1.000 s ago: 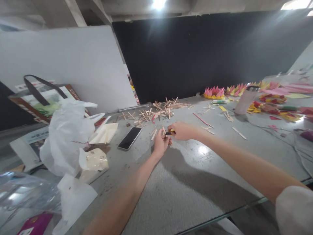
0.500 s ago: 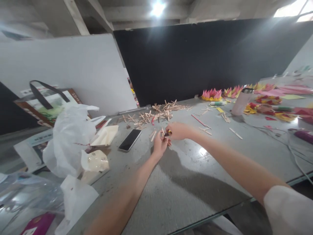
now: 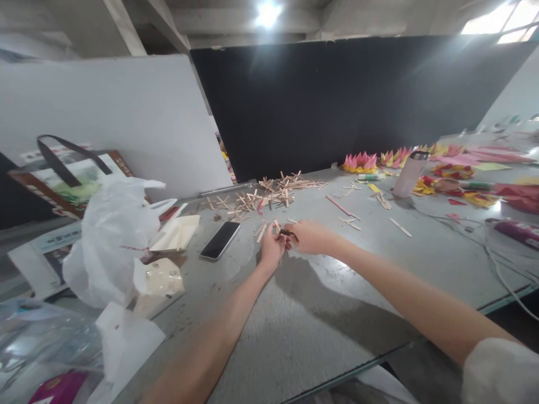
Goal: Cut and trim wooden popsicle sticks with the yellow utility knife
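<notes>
Near the middle of the grey table, my left hand (image 3: 272, 248) is closed on a wooden craft stick (image 3: 277, 225), whose pale end sticks up past the fingers. My right hand (image 3: 315, 238) is closed around a small dark tool with a touch of yellow (image 3: 288, 233). The tool's dark end reaches across to the stick at my left fingertips; its exact kind is too small to tell. Just beyond the hands lies a heap of wooden craft sticks (image 3: 269, 197), many crossed over one another, with a small red piece (image 3: 260, 207) at its near edge.
A phone (image 3: 220, 240) lies left of my hands, near a white plastic bag (image 3: 110, 241) and papers. Rightward are a red-and-white straw-like strip (image 3: 337, 205), a pink bottle (image 3: 411, 175), a cable (image 3: 490, 258) and pink-and-yellow paper flowers (image 3: 360, 163). A dark panel (image 3: 337, 106) stands behind.
The view has shifted slightly. My right hand has turned and drawn a little to the right, so more of the dark tool shows. My left hand keeps its hold on the stick.
</notes>
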The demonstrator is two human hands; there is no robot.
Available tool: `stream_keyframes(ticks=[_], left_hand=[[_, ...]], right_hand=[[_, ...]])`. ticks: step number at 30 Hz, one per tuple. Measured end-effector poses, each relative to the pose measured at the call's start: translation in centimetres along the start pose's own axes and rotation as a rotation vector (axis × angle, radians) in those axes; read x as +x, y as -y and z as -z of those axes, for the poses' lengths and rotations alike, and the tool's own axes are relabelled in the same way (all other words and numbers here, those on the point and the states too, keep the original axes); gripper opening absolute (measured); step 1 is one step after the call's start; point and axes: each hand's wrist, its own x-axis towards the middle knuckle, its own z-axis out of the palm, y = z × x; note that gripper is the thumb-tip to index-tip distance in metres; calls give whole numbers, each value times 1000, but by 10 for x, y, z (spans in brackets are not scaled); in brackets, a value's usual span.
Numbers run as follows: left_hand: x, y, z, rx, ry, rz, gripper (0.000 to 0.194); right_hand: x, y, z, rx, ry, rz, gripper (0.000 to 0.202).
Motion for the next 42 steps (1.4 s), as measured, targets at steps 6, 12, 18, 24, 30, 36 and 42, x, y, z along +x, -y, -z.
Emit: stream_keyframes(ticks=[6, 12, 18, 24, 30, 36, 42], left_hand=[[-8, -8, -2, 73, 34, -12, 39], [-11, -6, -11, 164, 61, -31, 30], [-24, -11, -12, 280, 126, -121, 43], [-27, -13, -15, 255, 104, -97, 58], [-15, -16, -8, -47, -63, 52, 88], [-7, -19, -21, -69, 69, 78, 62], [11, -22, -7, 9, 208, 68, 59]], right_hand=[[-16, -13, -4, 84, -14, -12, 32], [-30, -17, 13, 108, 14, -50, 31], [-31, -23, 43, 158, 162, -54, 33], [-35, -37, 61, 331, 136, 38, 36], [-24, -63, 49, 356, -151, 12, 42], [-2, -94, -31, 613, -427, -130, 53], [-4, -117, -80, 798, -400, -30, 39]])
